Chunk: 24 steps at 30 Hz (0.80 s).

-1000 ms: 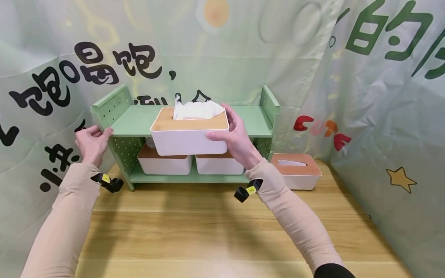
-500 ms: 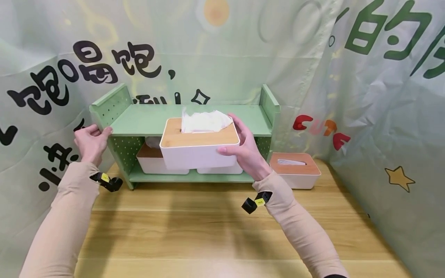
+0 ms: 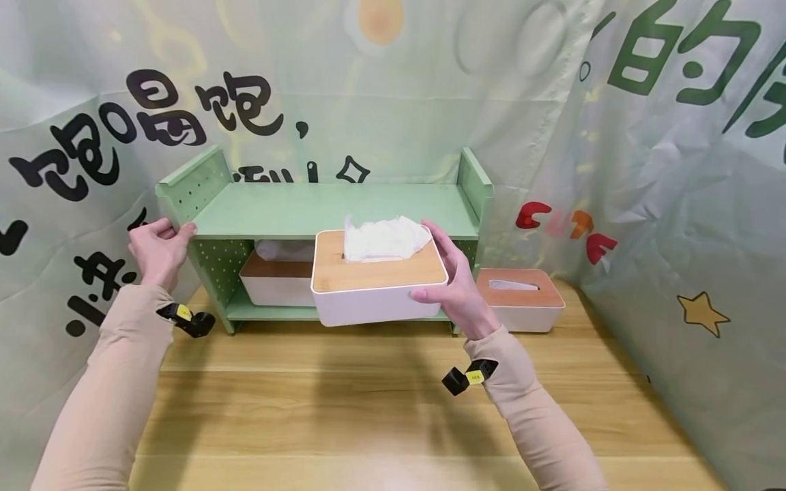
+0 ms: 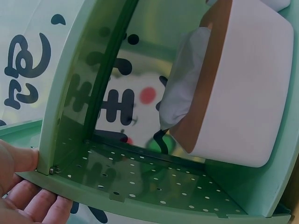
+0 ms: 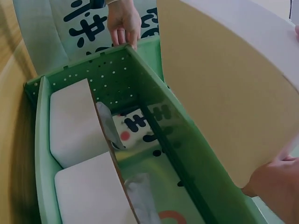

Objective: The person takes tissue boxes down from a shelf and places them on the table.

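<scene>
My right hand (image 3: pixel 457 283) grips the right end of a tissue box (image 3: pixel 381 303), thumb on its front wall. This box is white with a light wooden lid, and a white tissue sticks up from the slot. It is held in the air before the green two-tier shelf (image 3: pixel 334 210); its underside (image 5: pixel 229 88) faces the right wrist view. My left hand (image 3: pixel 161 254) holds the shelf's left side at the upper tier's front corner, thumb (image 4: pixel 23 158) against the front edge. On the lower tier stand a white tissue box (image 5: pixel 74 123) and another tissue box (image 5: pixel 96 193); the held box hides the second in the head view.
A further white tissue box (image 3: pixel 529 318) with a reddish-brown lid stands on the wooden table (image 3: pixel 276 416), right of the shelf. Printed cloth (image 3: pixel 393 116) hangs behind and at both sides. The shelf's side panel (image 4: pixel 154 179) is perforated.
My right hand has brought the tissue box down, right and away from the upper tier, uncovering more of the left lower box. My left hand keeps its place on the shelf.
</scene>
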### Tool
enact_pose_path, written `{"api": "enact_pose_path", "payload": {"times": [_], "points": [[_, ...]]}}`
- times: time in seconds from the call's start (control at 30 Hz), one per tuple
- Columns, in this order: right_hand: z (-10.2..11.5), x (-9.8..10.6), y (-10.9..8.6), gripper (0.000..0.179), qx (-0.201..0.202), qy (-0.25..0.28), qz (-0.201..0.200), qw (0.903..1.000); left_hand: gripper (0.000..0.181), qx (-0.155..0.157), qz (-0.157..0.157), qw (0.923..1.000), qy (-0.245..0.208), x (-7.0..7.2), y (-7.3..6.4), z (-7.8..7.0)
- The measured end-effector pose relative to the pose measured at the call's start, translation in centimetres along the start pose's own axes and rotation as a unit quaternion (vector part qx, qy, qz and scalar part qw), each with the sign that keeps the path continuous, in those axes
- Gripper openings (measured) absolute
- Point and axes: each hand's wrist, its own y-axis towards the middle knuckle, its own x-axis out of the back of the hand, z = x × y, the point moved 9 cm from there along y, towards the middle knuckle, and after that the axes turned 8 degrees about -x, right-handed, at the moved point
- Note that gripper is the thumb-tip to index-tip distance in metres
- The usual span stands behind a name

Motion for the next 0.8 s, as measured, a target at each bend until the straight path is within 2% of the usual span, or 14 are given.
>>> {"api": "enact_pose_path", "payload": {"times": [0.27,0.47,0.8], "points": [[-0.8,0.6,-1.7,0.117,0.017,0.007,0.004,0.9998,0.053,0.0,0.002,1.0,0.001,0.0,0.0,0.0],[-2.2,2.0,-2.8,0.113,0.011,-0.007,-0.008,0.9999,0.055,0.006,0.005,1.0,-0.004,0.0,0.0,0.2],[-4.1,3.9,-4.6,0.108,0.024,-0.025,-0.02,0.9992,0.055,0.005,0.007,0.9998,0.017,0.0,0.0,0.1]]}}
